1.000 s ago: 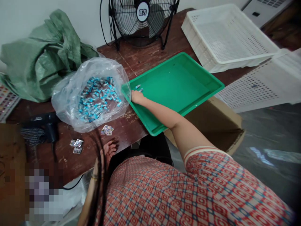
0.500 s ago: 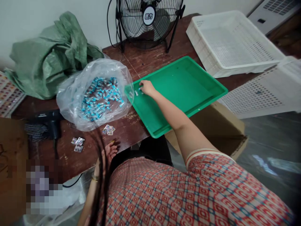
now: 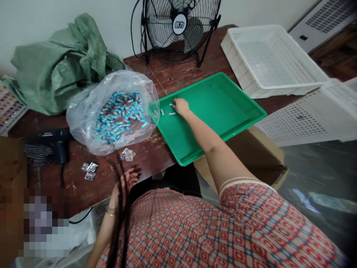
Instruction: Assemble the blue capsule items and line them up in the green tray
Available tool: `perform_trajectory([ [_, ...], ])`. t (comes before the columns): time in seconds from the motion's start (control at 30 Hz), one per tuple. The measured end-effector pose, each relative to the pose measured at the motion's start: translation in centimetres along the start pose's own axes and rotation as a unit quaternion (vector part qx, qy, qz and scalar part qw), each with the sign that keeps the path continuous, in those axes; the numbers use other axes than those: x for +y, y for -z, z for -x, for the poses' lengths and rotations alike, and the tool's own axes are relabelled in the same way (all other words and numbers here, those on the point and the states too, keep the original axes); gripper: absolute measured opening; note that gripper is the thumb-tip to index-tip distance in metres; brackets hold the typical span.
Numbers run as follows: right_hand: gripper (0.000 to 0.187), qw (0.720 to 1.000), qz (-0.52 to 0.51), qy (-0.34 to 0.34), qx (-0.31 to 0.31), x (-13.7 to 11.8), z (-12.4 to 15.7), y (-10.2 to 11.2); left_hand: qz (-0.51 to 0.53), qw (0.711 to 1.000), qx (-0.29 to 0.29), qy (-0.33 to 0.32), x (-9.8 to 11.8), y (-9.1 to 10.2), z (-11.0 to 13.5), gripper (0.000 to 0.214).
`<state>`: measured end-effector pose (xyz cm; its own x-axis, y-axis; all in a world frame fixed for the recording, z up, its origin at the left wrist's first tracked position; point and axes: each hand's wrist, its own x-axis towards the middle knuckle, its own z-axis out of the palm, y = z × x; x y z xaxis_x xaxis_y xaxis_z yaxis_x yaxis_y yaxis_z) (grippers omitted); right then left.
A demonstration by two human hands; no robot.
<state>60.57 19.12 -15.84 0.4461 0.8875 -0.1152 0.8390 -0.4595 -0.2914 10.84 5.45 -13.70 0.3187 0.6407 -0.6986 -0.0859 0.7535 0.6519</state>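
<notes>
My right hand (image 3: 182, 107) reaches into the near-left part of a green plastic tray (image 3: 237, 123), fingers curled down over a small blue and silver piece (image 3: 171, 105). Two more small pieces (image 3: 167, 112) lie loose on the tray floor beside it. My left hand (image 3: 128, 179) rests at the table's front edge with fingers loosely spread, partly hidden by strands of hair. A clear plastic bag (image 3: 83, 111) full of small blue and silver pieces (image 3: 119, 115) sits left of the tray.
A black fan (image 3: 180, 28) stands at the back of the brown table (image 3: 167, 74). Two white perforated crates (image 3: 273, 59) are at the right. A green woven sack (image 3: 61, 63), a black tool (image 3: 52, 139), small foil packets (image 3: 90, 170) and a cardboard box (image 3: 259, 149) are around.
My right hand has moved from the tray's left rim further into the tray. The view has shifted slightly; the left hand stays at the table edge.
</notes>
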Motion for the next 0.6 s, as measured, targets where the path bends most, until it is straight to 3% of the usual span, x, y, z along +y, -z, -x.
perform_trajectory([
  [0.07, 0.036, 0.999, -0.001, -0.038, -0.004, 0.4, -0.1, 0.0, 0.011, 1.0, 0.007, 0.002, -0.3, 0.4, 0.0, 0.065],
  [0.17, 0.037, 0.999, -0.019, -0.041, -0.012, -0.3, 0.6, -0.3, 0.016, 1.0, 0.015, 0.01, -0.7, 0.9, -0.2, 0.063],
  [0.33, 0.063, 0.996, -0.016, -0.082, 0.011, -2.5, 3.7, -1.5, 0.013, 1.0, 0.001, -0.004, -0.3, 1.2, -0.6, 0.064],
  [0.5, 0.043, 0.998, -0.01, -0.058, -0.035, -2.3, 5.0, -1.5, 0.02, 1.0, 0.006, -0.006, -0.3, 1.5, -0.6, 0.058],
  [0.6, 0.048, 0.998, 0.002, -0.038, -0.041, -2.0, 3.9, -0.2, 0.018, 1.0, 0.007, -0.01, -0.7, 1.4, -0.5, 0.061],
])
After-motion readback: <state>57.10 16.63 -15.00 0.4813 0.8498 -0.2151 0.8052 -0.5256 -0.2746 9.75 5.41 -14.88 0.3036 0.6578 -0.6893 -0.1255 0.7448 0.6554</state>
